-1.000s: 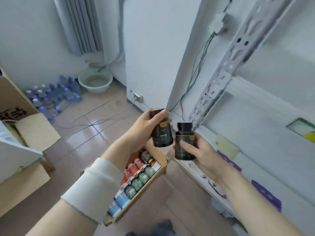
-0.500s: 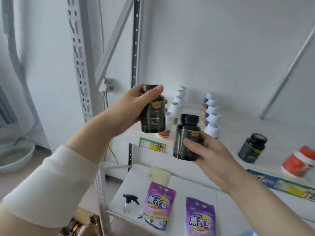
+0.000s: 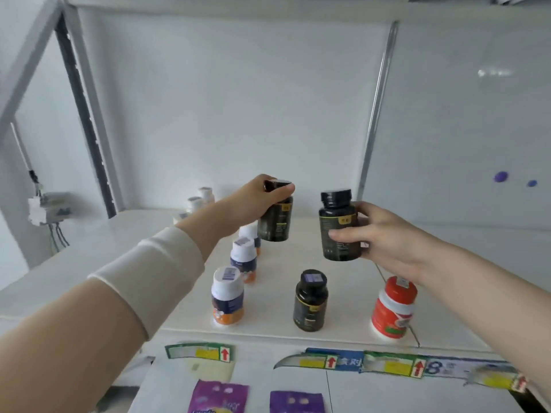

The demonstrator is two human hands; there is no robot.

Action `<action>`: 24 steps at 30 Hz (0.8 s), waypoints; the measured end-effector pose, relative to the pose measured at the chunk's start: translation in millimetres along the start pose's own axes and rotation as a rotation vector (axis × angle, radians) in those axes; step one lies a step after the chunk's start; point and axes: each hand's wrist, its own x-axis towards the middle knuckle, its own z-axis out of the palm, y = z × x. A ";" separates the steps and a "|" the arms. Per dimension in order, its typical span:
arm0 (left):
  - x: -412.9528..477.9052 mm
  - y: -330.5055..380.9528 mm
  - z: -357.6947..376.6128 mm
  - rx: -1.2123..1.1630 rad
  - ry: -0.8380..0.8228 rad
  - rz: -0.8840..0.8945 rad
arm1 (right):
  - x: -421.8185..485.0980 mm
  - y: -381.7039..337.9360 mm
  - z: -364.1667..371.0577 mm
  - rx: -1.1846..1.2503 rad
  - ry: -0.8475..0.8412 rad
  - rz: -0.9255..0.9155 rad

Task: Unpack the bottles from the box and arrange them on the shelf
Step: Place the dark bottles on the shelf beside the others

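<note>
Both hands are raised over the white shelf (image 3: 343, 329), each clamped on a dark bottle. The left hand (image 3: 253, 201) reaches in from the lower left, a cream sleeve (image 3: 155, 272) pushed partway up the forearm, and grips the left dark bottle (image 3: 275, 223) from above and behind, thumb and fingers wrapped round its black cap. That bottle hangs upright over the back of the shelf; whether its base touches the surface cannot be told. The right hand (image 3: 384, 236) holds the right dark bottle (image 3: 338, 226) by the body, fingers across the label, the cap free and the bottle upright and clear of the shelf. The two held bottles are near each other but apart.

On the shelf below, a third dark bottle (image 3: 310, 301) stands upright near the front edge, between a white-capped bottle with a blue and orange label (image 3: 227, 296) on its left and a red bottle (image 3: 392, 308) on its right. More white-capped bottles (image 3: 244, 257) run in a line toward the back, partly hidden by the left forearm. Price tags with red arrows (image 3: 199, 351) are stuck along the shelf's front edge, and two purple packets (image 3: 219, 396) lie on the level beneath. The box is out of view.
</note>
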 end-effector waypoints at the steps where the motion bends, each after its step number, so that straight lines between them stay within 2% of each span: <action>1: 17.3 -3.9 4.8 0.035 -0.008 0.001 | 10.5 1.4 -8.7 -0.059 0.004 0.013; 6: 102.1 -18.1 24.1 0.225 -0.085 0.021 | 72.9 19.0 -39.4 -0.246 0.034 0.083; 14: 213.1 -40.3 52.4 0.479 -0.281 -0.012 | 167.6 61.5 -42.4 -0.332 0.043 0.180; 24: 261.3 -70.6 60.7 0.622 -0.295 -0.036 | 222.3 89.5 -32.7 -0.425 0.094 0.172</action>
